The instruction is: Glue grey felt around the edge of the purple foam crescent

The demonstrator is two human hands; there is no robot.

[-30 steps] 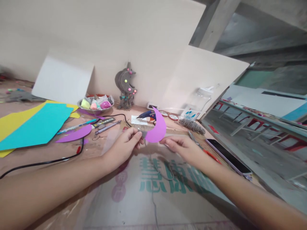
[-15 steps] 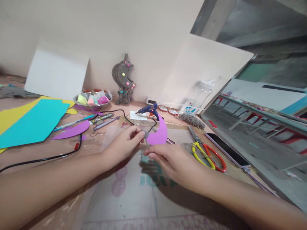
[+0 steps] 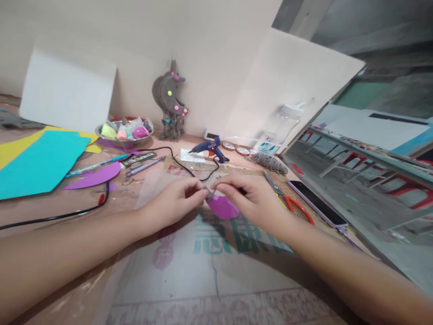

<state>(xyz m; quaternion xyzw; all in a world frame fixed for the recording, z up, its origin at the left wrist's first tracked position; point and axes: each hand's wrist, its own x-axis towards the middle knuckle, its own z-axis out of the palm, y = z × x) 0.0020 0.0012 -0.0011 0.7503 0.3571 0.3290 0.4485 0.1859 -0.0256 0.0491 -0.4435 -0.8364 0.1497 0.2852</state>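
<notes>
My left hand [image 3: 176, 201] and my right hand [image 3: 250, 198] meet above the table, fingertips pinched together on a purple paper crescent [image 3: 221, 206]. A small grey piece [image 3: 210, 195] sits between the fingertips at the crescent's tip; I cannot tell what it is. Most of the crescent hangs below my right hand's fingers. Both hands hover over a printed plastic sheet [image 3: 216, 266] with green characters.
A blue glue gun [image 3: 209, 147] with a black cord [image 3: 67, 214] lies behind the hands. Scissors [image 3: 291, 201] and a phone [image 3: 316, 203] lie to the right. Teal [image 3: 37, 164] and yellow sheets, pens, a purple cutout [image 3: 93, 176], a clay bowl [image 3: 123, 133] and a moon ornament [image 3: 169, 97] stand left and behind.
The purple crescent has dropped from upright to low beneath my right hand. My right hand has come in from the right and joined the left at the crescent's tip.
</notes>
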